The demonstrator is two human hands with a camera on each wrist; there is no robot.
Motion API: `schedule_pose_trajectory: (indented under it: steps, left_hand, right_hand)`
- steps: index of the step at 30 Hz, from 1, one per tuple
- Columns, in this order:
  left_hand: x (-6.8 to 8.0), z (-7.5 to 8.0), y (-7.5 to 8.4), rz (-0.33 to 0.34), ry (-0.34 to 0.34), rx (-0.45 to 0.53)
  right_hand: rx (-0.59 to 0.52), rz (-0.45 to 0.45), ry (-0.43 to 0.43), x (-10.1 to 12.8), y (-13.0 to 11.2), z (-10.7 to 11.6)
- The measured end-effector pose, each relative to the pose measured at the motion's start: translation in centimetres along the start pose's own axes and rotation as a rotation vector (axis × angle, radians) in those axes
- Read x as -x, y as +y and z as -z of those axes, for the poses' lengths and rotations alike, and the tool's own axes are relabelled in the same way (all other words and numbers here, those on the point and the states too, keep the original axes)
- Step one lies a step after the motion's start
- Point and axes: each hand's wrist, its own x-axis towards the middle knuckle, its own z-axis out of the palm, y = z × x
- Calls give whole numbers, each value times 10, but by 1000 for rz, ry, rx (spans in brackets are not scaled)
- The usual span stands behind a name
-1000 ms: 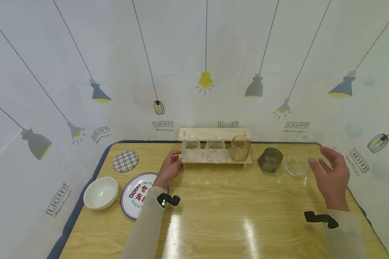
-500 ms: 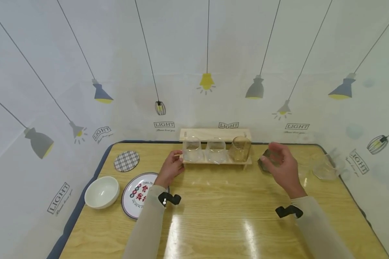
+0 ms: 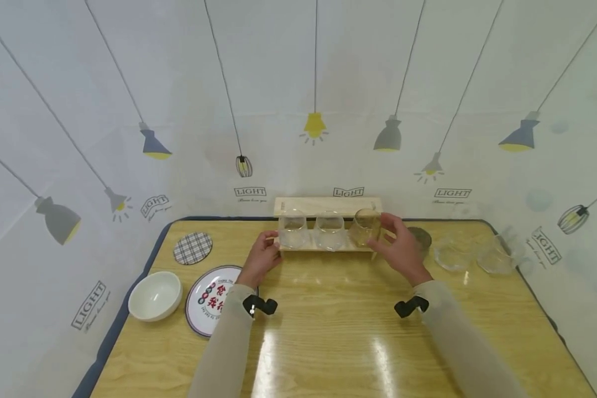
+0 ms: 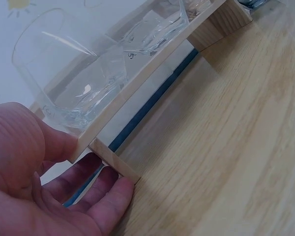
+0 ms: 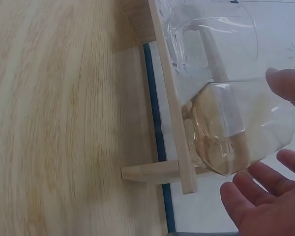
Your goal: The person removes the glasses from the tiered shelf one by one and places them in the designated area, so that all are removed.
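A low wooden rack (image 3: pixel 323 248) stands at the back of the table with two clear glasses (image 3: pixel 293 232) (image 3: pixel 329 233) and an amber glass (image 3: pixel 360 229) in a row on it. My left hand (image 3: pixel 262 258) grips the rack's left end, thumb over the top board and fingers below, as the left wrist view shows. Around the right side of the amber glass is my right hand (image 3: pixel 402 246), thumb in front and fingers extended behind. In the right wrist view its fingertips (image 5: pixel 231 189) lie right at the glass's edge. Part of a dark grey glass (image 3: pixel 422 239) is hidden behind this hand.
Two more clear glasses (image 3: pixel 451 254) (image 3: pixel 496 255) stand at the right. Along the left are a checked round coaster (image 3: pixel 193 248), a white bowl (image 3: pixel 154 297) and a printed plate (image 3: pixel 206 309), partly behind the left forearm. A wall covering rises behind the table (image 3: pixel 328 331).
My right hand has swung left from the right side, past the dark glass, to the amber glass. A clear glass stands at the far right where that hand was. My left hand stays put.
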Motion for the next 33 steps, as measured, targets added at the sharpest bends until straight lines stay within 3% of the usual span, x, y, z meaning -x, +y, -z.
schedule_pose_trajectory:
  steps: [7,18,33]
  left_hand:
    - [2,-1,1,0,-3,-1]
    - [-1,2,-3,-6,3,8]
    - [2,-1,1,15,13,0]
  right_hand:
    - [-26,-56,-4,-3,-3,-11]
    - [-27,-67,28,-10,-4,-21]
    - [-22,-94,-2,9,-6,-14]
